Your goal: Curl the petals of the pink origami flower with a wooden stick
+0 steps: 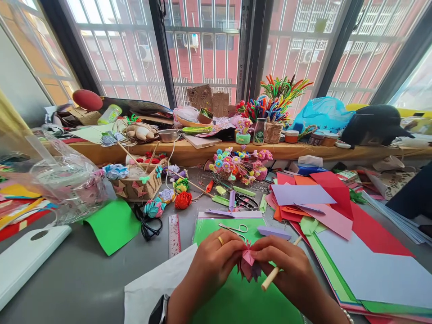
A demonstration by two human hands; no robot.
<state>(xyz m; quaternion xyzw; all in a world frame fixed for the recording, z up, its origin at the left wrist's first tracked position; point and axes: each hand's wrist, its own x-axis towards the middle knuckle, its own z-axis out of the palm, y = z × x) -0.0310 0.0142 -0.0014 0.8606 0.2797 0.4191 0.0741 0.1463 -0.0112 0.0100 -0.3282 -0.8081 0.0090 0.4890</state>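
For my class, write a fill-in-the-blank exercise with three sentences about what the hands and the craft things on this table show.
1. Both hands, the left hand and the right hand, pinch a folded paper flower coloured ____.
2. The right hand also holds a wooden ____.
3. The scissors lie on a sheet of paper coloured ____.

Missing words: pink; stick; green.

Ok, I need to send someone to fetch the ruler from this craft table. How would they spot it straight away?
Start at the grey table in front of the windows and find the two hands, left hand and right hand, folding pink paper over a green sheet. Just left of that sheet's far corner lies the ruler: a narrow, pinkish, patterned strip, the only straight marked stick beside the black cord.
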